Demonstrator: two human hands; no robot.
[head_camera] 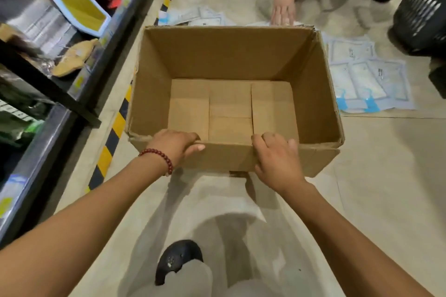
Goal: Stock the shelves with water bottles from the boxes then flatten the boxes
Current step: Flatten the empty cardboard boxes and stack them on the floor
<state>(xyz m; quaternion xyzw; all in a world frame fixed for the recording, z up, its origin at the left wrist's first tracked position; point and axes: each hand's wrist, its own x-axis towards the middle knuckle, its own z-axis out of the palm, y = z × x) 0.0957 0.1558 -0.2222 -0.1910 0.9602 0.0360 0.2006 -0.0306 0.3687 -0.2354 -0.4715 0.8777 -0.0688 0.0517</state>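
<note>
Mid-frame, the left hand [174, 144] and right hand [275, 159] both curl over the near wall of an open box [231, 60]. Shelves [48, 84] run along the left edge.

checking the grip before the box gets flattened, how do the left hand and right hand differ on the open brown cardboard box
The left hand wears a dark red bead bracelet at its wrist; the right hand has a bare wrist. The left hand holds the near wall of the open brown cardboard box nearer the left corner, the right hand near the middle. Both curl their fingers over the near top edge, and the box holds nothing.
</note>
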